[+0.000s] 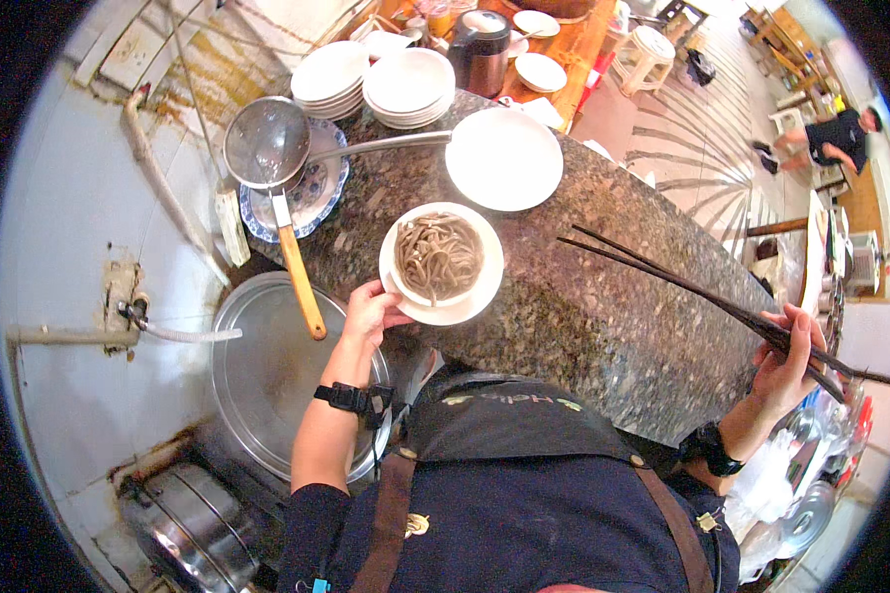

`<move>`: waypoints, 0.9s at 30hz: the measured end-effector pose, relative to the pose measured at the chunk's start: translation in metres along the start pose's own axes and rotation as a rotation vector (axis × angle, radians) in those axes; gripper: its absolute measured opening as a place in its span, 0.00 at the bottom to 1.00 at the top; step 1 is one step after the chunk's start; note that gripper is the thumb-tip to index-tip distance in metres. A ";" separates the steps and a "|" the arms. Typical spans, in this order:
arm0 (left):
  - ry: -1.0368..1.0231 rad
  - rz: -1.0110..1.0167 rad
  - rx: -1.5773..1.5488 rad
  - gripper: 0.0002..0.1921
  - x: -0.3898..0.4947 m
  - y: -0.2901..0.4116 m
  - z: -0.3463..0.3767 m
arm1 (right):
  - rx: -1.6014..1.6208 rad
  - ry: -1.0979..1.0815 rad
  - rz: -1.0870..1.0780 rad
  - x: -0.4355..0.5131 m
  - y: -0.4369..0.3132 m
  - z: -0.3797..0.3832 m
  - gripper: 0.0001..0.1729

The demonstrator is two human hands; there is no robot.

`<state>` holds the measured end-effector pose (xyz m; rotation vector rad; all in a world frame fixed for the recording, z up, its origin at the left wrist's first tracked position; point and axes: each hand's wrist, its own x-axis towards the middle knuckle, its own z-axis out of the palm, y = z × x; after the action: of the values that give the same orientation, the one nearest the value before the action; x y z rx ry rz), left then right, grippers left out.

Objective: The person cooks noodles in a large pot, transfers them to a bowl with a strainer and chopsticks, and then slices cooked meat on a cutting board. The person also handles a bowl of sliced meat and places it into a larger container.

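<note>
My left hand [374, 315] grips the near left rim of a white plate [449, 315]. On that plate stands a white bowl [483, 222] filled with brownish noodles [439, 258]. My right hand [790, 352], off to the right, is closed around a pair of long dark chopsticks [675, 280], whose tips point left over the granite counter. Behind the bowl lies an empty white plate [504, 159]. A mesh strainer [267, 141] with a wooden handle rests on a blue-patterned plate [334, 174], and a metal handle reaches from there to the white plate's edge.
A large round metal pot [267, 400] stands left, below the granite counter [564, 319]. Stacked white dishes [409, 85] and a dark jug [480, 52] are at the back. A plastic stool [645, 52] stands beyond the counter; a person [834, 141] is far right.
</note>
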<state>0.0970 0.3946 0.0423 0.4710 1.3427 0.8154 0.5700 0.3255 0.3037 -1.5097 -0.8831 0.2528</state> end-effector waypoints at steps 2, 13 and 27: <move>-0.010 -0.031 -0.007 0.16 -0.007 0.001 0.009 | -0.006 0.060 0.032 -0.004 0.006 -0.030 0.14; -0.197 -0.107 0.154 0.16 -0.028 0.010 0.121 | -0.115 0.345 0.144 -0.033 0.026 -0.153 0.15; -0.541 -0.224 0.362 0.17 0.052 -0.030 0.386 | -0.243 0.572 0.208 -0.010 0.052 -0.255 0.16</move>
<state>0.4792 0.4714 0.0613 0.7482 1.0073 0.2257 0.7447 0.1331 0.2958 -1.7745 -0.3061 -0.1425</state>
